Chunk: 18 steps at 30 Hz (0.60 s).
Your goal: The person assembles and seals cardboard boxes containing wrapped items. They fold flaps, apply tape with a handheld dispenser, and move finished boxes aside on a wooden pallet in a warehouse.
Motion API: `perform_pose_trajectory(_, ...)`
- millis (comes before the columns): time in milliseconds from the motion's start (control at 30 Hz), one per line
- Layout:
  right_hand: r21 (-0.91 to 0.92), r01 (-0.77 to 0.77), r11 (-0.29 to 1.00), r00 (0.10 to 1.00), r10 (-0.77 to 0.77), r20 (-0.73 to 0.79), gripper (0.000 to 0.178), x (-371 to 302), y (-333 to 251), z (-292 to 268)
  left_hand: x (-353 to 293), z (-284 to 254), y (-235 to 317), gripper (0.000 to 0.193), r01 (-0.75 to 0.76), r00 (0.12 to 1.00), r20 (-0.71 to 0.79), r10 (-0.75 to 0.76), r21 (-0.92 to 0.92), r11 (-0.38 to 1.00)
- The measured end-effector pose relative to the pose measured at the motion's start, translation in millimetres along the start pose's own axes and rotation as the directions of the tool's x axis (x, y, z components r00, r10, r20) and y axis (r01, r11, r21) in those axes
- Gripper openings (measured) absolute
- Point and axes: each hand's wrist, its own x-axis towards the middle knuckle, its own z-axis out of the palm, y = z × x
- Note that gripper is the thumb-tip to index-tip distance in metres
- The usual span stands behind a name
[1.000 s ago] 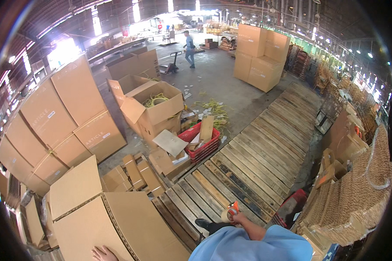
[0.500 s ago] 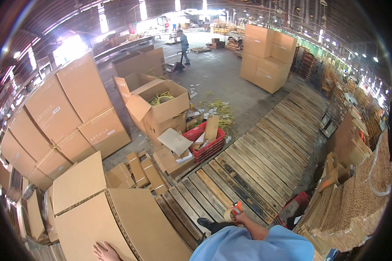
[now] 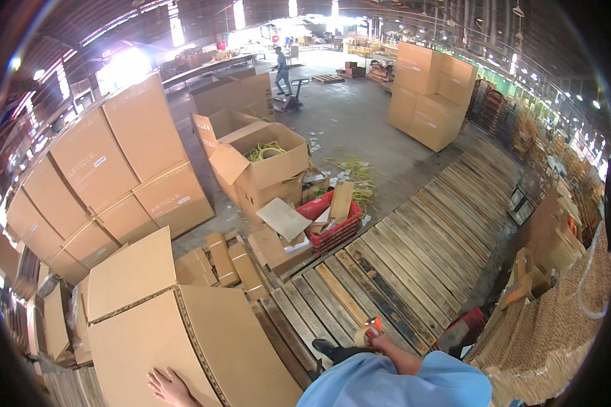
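My left hand [image 3: 171, 388] lies flat with fingers spread on the top of a large brown cardboard box [image 3: 132, 342] at the lower left. One flap of the box [image 3: 231, 339] slopes down toward me, and another flap [image 3: 134, 273] stretches away on its far side. Low in the middle, beside my blue shirt, my right hand [image 3: 381, 343] is closed around an orange tape dispenser [image 3: 371, 328] with a roll of tape on it. The dispenser hangs above the wooden slats, apart from the box.
Slatted wooden pallets [image 3: 414, 251] run from my feet to the far right. Ahead are a red basket of scraps [image 3: 336, 234] and an open carton [image 3: 268, 166] holding yellow strapping. Tall carton stacks [image 3: 88, 156] stand left. Beyond, a person [image 3: 282, 71] walks near a pallet jack [image 3: 293, 98].
The view has shifted slightly, so the scene sits lower and to the right. The distant person has stepped to the left, away from the pallet jack. My left hand stays on the box.
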Motion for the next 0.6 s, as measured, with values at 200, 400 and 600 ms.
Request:
perform_pose_trajectory(200,-0.167,-0.017,0.986,0.991,0.039,0.128,0.057,11.2,2.2,-0.8,2.3,1.5,10.7,0.067,0.097,0.994,0.058,-0.096,-0.002,0.995)
perform_pose_trajectory(400,-0.103,-0.035,0.994,0.991,0.048,0.127,0.054,-0.6,-22.6,-6.4,2.7,7.6,7.7,0.066,0.085,0.996,0.044,-0.084,-0.028,0.996)
perform_pose_trajectory(600,0.218,-0.163,0.962,0.937,0.082,0.339,0.056,4.6,-73.6,3.8,5.1,8.1,6.9,0.066,0.094,0.996,0.015,-0.093,-0.119,0.988)
